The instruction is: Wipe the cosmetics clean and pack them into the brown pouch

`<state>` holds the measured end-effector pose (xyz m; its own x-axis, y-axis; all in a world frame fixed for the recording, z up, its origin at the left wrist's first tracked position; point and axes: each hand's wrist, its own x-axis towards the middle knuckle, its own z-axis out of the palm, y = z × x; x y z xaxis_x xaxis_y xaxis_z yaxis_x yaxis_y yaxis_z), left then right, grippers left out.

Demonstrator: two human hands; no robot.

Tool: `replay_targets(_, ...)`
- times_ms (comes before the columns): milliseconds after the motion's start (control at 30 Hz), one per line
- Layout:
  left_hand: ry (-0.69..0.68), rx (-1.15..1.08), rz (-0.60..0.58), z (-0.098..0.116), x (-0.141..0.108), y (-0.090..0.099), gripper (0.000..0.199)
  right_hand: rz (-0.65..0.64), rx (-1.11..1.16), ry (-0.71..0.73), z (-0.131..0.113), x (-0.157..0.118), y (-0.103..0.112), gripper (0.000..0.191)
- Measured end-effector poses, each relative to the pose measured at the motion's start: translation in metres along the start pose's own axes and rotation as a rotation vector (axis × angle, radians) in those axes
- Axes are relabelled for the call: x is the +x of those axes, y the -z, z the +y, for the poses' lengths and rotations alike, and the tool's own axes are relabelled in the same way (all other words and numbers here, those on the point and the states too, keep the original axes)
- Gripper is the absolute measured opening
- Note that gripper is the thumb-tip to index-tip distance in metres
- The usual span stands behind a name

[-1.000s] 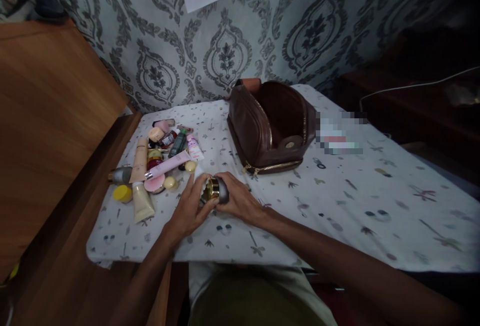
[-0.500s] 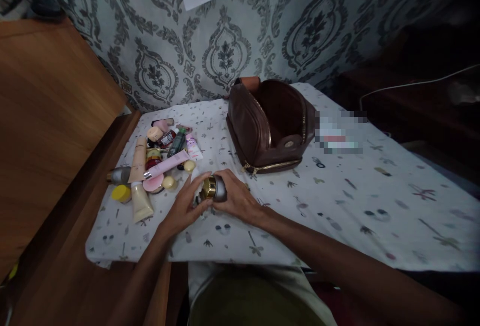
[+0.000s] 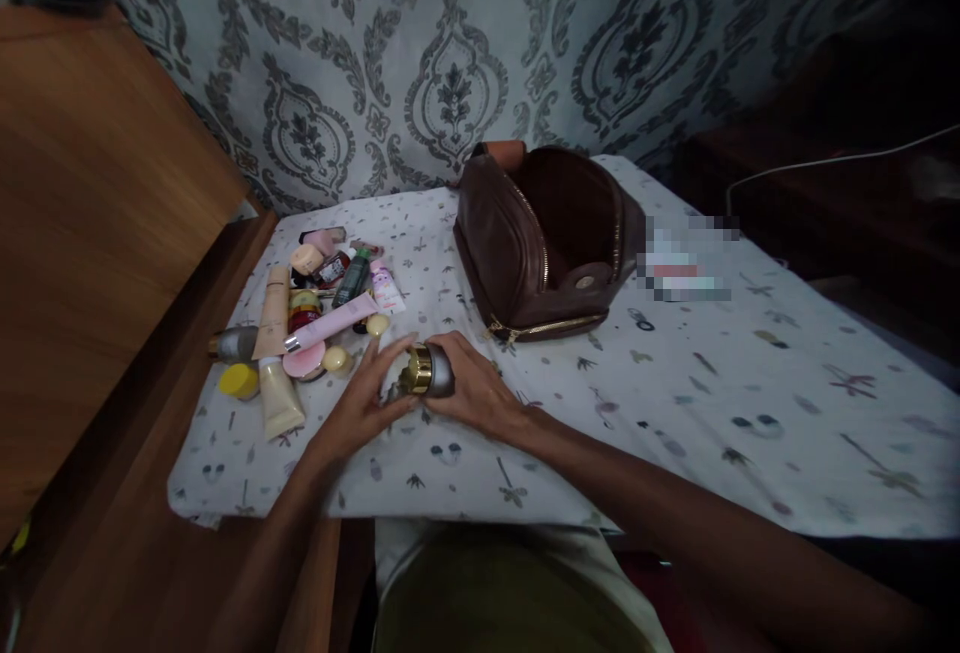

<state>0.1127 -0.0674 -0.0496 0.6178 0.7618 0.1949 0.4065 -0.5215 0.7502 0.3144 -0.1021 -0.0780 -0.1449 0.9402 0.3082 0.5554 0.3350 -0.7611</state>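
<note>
Near the front of the table, my right hand (image 3: 476,388) is wrapped round the grey end of a jar with a gold band (image 3: 420,370). The jar lies tilted sideways, its gold end towards my left hand (image 3: 366,401). Thumb and fingers of my left hand curve round that gold end, fingertips at its edge. Behind my right hand stands a brown bag (image 3: 499,243), its zipped top wide open. Left of my hands lies a group of cosmetics, among them a pink tube (image 3: 334,321), a cream tube (image 3: 280,401) and a green bottle (image 3: 352,278).
A yellow-lidded jar (image 3: 238,381) and a grey jar (image 3: 238,343) sit at the left of the patterned tablecloth (image 3: 525,473). A wooden cabinet (image 3: 112,173) stands at the left. Right of the bag is a blurred-out item (image 3: 682,268). A white cable (image 3: 825,161) runs at the right.
The view has shifted slightly. My left hand has drawn a little back from the gold end of the jar, showing more of it. My right hand keeps its hold.
</note>
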Motion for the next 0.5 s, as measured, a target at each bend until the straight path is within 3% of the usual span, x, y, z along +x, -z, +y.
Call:
replay_targets(67,0.041,-0.041,0.053,-0.0049,-0.0003,-0.0011,0.075,-0.005,-0.007,0.009,-0.0004,-0.0001,-0.0003,0.057)
replay_targets(167,0.061,-0.044,0.105,-0.007,0.0016,-0.0062,0.063,-0.006,-0.012,0.009,-0.0005,-0.0002,-0.0004,0.057)
replay_targets(267,0.022,-0.012,0.086,-0.004,0.0044,-0.0064,0.055,-0.026,0.01,0.006,0.0003,0.0004,0.0007,0.057)
replay_targets(400,-0.014,-0.029,0.009,-0.0039,0.0073,0.0008,0.063,-0.04,0.059,-0.012,0.0007,0.0021,0.0022,0.058)
replay_targets(500,0.056,-0.023,0.076,-0.0046,0.0067,0.0022,0.068,-0.016,0.096,-0.051,-0.0007,0.0039,0.0026,0.056)
